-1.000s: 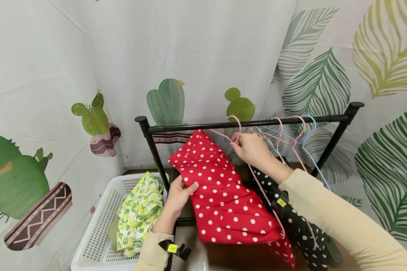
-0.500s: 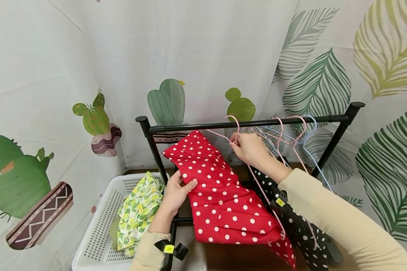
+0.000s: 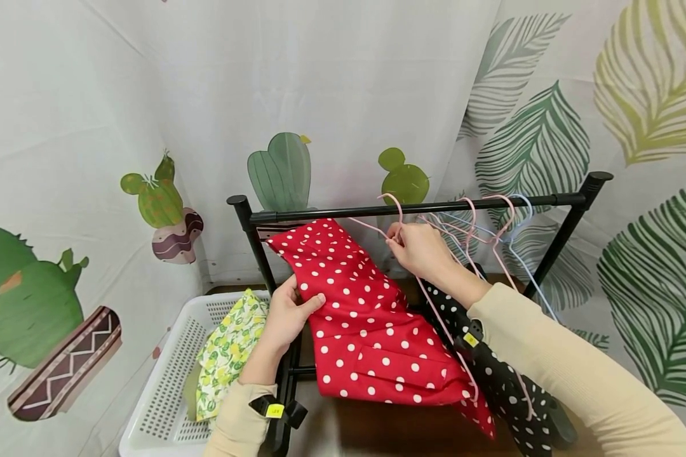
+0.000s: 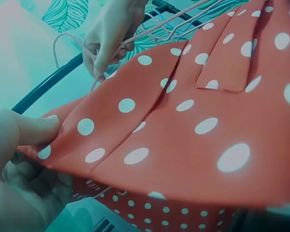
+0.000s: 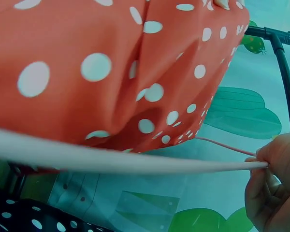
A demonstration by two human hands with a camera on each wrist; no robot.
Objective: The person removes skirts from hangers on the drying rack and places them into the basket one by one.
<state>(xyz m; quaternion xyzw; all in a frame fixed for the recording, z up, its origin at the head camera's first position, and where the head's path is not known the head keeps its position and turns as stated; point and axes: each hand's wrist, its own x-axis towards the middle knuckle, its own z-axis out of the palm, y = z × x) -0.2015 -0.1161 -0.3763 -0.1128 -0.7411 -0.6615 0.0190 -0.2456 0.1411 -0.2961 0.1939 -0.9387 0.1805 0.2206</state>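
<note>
A red garment with white polka dots (image 3: 360, 311) hangs slanted below the rack's rail, its kind unclear. My left hand (image 3: 288, 311) pinches its left edge, thumb on the near side, as the left wrist view also shows. The far end of the garment covers part of a pink hanger (image 3: 447, 330). Just under the hook, my right hand (image 3: 420, 247) pinches this hanger's neck. The hook sits at the black rail (image 3: 331, 214). In the right wrist view, the hanger's pale arm (image 5: 135, 159) runs from the fingers beneath the red cloth.
More pink hangers (image 3: 498, 238) and a blue hanger (image 3: 528, 266) hang at the right of the rail. A black dotted garment (image 3: 491, 368) hangs below them. At left stands a white basket (image 3: 154, 381) holding lemon-print cloth (image 3: 231, 349).
My left hand has moved left and slightly up, drawing the red garment's edge along with it. The right hand has stayed nearly still on the hanger.
</note>
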